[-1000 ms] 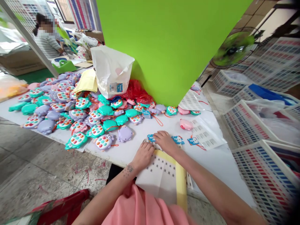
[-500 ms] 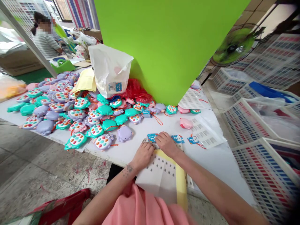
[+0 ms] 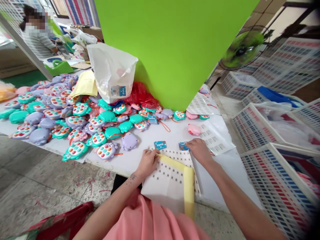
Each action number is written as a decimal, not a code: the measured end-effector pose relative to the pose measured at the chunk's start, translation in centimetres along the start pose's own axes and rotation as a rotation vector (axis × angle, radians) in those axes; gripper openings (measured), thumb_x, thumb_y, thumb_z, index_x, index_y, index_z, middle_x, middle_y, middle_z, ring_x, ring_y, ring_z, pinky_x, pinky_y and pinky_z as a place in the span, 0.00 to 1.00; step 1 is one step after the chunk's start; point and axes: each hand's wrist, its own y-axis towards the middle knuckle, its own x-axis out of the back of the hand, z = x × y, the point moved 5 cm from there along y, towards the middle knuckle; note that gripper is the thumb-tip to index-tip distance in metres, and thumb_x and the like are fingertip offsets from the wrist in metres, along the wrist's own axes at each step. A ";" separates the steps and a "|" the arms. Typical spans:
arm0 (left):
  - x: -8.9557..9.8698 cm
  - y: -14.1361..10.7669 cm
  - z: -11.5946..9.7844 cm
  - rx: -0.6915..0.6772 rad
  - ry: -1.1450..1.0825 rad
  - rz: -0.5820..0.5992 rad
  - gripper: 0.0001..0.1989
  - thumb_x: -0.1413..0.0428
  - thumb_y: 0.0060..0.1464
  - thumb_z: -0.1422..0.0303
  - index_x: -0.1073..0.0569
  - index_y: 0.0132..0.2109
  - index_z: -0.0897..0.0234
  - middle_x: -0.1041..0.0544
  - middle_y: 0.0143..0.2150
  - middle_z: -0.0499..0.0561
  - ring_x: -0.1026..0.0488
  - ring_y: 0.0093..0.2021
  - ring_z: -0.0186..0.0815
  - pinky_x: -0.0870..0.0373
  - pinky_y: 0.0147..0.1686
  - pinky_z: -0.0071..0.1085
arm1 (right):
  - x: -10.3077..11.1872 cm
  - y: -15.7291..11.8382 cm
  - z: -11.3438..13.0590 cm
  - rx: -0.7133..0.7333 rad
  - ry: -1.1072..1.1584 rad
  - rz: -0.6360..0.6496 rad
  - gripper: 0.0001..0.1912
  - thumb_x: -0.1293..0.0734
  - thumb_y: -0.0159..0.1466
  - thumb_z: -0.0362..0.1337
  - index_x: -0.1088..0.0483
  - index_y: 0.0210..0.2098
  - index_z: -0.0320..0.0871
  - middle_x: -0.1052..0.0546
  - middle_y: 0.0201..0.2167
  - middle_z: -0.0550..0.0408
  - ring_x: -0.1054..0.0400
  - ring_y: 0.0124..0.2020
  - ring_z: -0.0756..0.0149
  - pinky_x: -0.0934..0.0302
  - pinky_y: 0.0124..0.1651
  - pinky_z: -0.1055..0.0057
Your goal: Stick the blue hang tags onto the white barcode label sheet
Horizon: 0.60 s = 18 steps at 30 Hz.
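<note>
My left hand (image 3: pixel 148 163) rests on the near edge of a white printed sheet (image 3: pixel 172 176) with rows of small grey squares, and a yellow foam strip (image 3: pixel 189 190) lies along it. My right hand (image 3: pixel 198 150) is to the right, its fingertips on a blue TOYS tag (image 3: pixel 183 146). Another blue TOYS tag (image 3: pixel 160 145) lies on the table between my hands, just above the sheet. Beyond my left hand sit a lilac plastic turtle toy (image 3: pixel 129 141) and a heap of turquoise and lilac toys (image 3: pixel 82 120).
A large green panel (image 3: pixel 170 43) rises behind the white table (image 3: pixel 172 131), with a white plastic bag (image 3: pixel 112 71) against it. Several white crates (image 3: pixel 282 186) stand to the right, near a fan (image 3: pixel 242 50). A co-worker (image 3: pixel 37 40) sits far left.
My right hand has moved right from the left tag onto another blue tag, leaving the left tag uncovered. The whole view has shifted slightly, with the table appearing further left.
</note>
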 end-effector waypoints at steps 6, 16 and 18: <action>0.0 0.0 0.6 0.072 -0.096 0.021 0.14 0.57 0.60 0.71 0.34 0.51 0.63 0.28 0.30 0.48 0.34 0.39 0.38 0.41 0.49 0.40 | 3.8 0.1 3.0 -0.110 0.316 -0.114 0.19 0.42 0.57 0.23 0.27 0.43 0.41 0.25 0.41 0.49 0.35 0.43 0.59 0.43 0.47 0.63; 0.8 0.1 0.6 0.118 -0.281 0.045 0.17 0.60 0.59 0.72 0.30 0.49 0.61 0.26 0.47 0.50 0.35 0.49 0.38 0.40 0.52 0.38 | 0.8 0.0 13.9 -0.181 0.951 0.001 0.08 0.37 0.56 0.28 0.30 0.35 0.43 0.26 0.33 0.55 0.30 0.34 0.68 0.36 0.39 0.70; 0.8 0.1 0.7 0.109 -0.308 0.061 0.18 0.59 0.59 0.72 0.29 0.49 0.61 0.26 0.48 0.49 0.35 0.50 0.38 0.40 0.53 0.38 | 0.7 -0.2 14.0 -0.190 0.905 -0.021 0.09 0.36 0.56 0.28 0.29 0.37 0.43 0.27 0.36 0.54 0.31 0.36 0.67 0.36 0.41 0.69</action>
